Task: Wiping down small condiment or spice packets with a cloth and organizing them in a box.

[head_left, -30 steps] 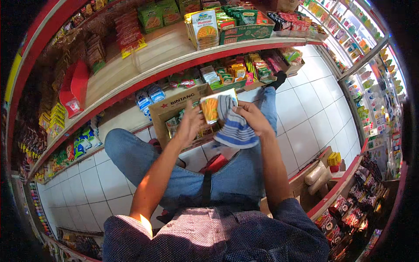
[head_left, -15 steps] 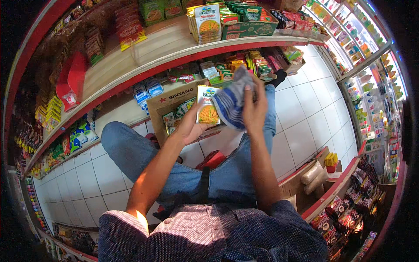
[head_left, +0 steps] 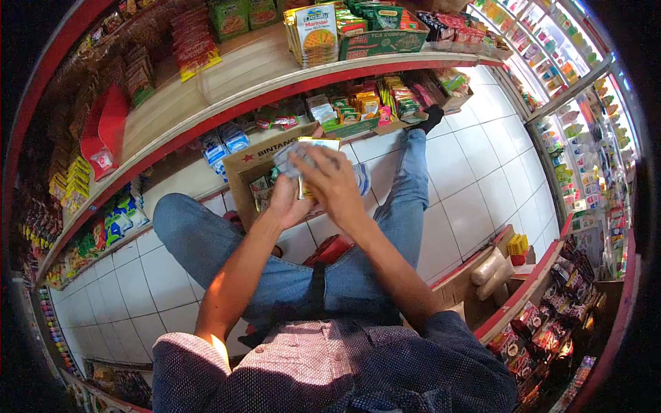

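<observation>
In the middle, over the cardboard box, my left hand (head_left: 284, 204) is closed on a flat seasoning packet (head_left: 325, 144). Most of its front is hidden; a white and yellow top edge shows. My right hand (head_left: 334, 184) presses a grey, white and blue striped cloth (head_left: 361, 178) against that front, fingers bent over the fabric. The open cardboard box (head_left: 241, 180) below holds several small sachets. Similar packets (head_left: 315, 38) stand upright on the upper shelf ahead.
A long wooden shelf with a red and white edge (head_left: 227, 113) curves across the front, and sachets fill the lower shelf beneath it. Glass-fronted bottle cases (head_left: 585, 138) line the right. A low red-edged rack (head_left: 513, 313) with snack packs stands at the near right. White tiles (head_left: 475, 186) cover the floor.
My right hand and the cloth have moved left onto the packet, covering its front that showed before. My left hand keeps hold of the packet, slightly further left.
</observation>
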